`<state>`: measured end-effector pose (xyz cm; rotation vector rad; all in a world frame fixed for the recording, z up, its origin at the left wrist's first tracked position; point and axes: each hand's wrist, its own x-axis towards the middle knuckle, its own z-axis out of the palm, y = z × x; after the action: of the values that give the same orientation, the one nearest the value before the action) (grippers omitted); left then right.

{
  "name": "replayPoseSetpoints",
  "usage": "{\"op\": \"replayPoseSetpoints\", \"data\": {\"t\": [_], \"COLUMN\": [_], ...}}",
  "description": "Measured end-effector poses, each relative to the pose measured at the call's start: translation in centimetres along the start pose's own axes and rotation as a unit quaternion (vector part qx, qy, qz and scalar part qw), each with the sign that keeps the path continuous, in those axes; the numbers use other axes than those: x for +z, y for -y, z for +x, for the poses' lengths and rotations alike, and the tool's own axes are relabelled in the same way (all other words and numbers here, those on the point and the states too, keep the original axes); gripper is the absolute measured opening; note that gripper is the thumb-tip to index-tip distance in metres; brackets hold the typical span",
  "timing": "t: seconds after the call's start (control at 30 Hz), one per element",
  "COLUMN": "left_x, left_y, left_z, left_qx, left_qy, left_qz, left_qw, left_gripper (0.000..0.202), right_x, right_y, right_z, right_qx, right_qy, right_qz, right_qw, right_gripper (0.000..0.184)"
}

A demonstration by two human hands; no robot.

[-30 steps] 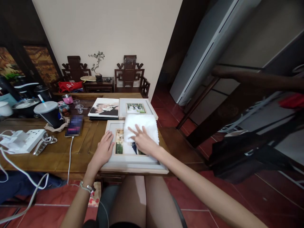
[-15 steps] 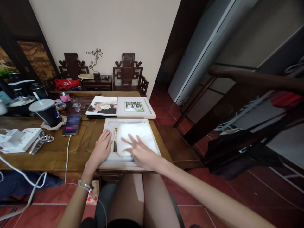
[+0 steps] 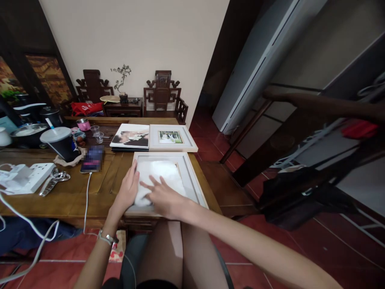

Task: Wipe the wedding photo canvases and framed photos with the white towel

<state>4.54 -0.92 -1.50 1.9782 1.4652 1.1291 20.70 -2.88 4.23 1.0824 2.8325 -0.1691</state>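
Observation:
A light wooden picture frame [image 3: 197, 188] lies flat near the table's front edge. On its face is a folded white cloth [image 3: 165, 170], covering most of the picture inside. My right hand [image 3: 167, 200] presses down on the cloth with its fingers spread. Along the frame's left edge rests my left hand [image 3: 128, 188], fingers stretched out and pointing away from me. The cloth's left side reaches close to that hand.
Behind lie a second framed photo [image 3: 188, 138] and a photo book [image 3: 130, 138]. To the left are a charging phone [image 3: 92, 158], a lidded cup [image 3: 61, 144], a power strip [image 3: 39, 174] and a metal clip-like item [image 3: 52, 182]. A white cable [image 3: 86, 200] hangs over the front edge.
My right hand has slid the cloth left and toward me across the frame. My left hand has shifted slightly and now lies more along the frame's left edge.

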Motion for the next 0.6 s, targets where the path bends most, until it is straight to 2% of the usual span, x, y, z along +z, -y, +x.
{"op": "replayPoseSetpoints", "data": {"t": [0.1, 0.17, 0.33, 0.43, 0.53, 0.6], "left_x": [0.0, 0.0, 0.0, -0.1, 0.0, 0.1], "left_y": [0.0, 0.0, -0.2, -0.2, 0.0, 0.3], "left_z": [-0.1, -0.1, -0.1, 0.0, 0.1, 0.2], "left_qx": [-0.013, -0.018, -0.023, -0.020, -0.011, 0.003], "left_qy": [0.006, 0.015, 0.021, 0.017, 0.017, 0.022], "left_qz": [-0.014, -0.012, -0.010, -0.008, 0.014, 0.038], "left_qw": [1.000, 1.000, 0.999, 1.000, 1.000, 0.999], "left_gripper": [0.059, 0.058, 0.056, 0.055, 0.053, 0.052], "right_x": [-0.7, -0.9, 0.2, 0.7, 0.2, -0.6], "right_y": [1.5, 1.6, 0.8, 1.0, 1.5, 1.5], "right_z": [-3.3, -4.0, -1.0, -0.6, -2.9, -5.2], "right_qx": [-0.042, -0.039, 0.063, 0.048, -0.010, -0.012], "right_qy": [0.036, 0.034, -0.005, -0.013, -0.007, -0.010], "right_qz": [0.062, 0.083, -0.002, 0.007, 0.068, 0.097], "right_qw": [0.997, 0.995, 0.998, 0.999, 0.998, 0.995], "right_gripper": [0.048, 0.050, 0.044, 0.041, 0.043, 0.043]}}
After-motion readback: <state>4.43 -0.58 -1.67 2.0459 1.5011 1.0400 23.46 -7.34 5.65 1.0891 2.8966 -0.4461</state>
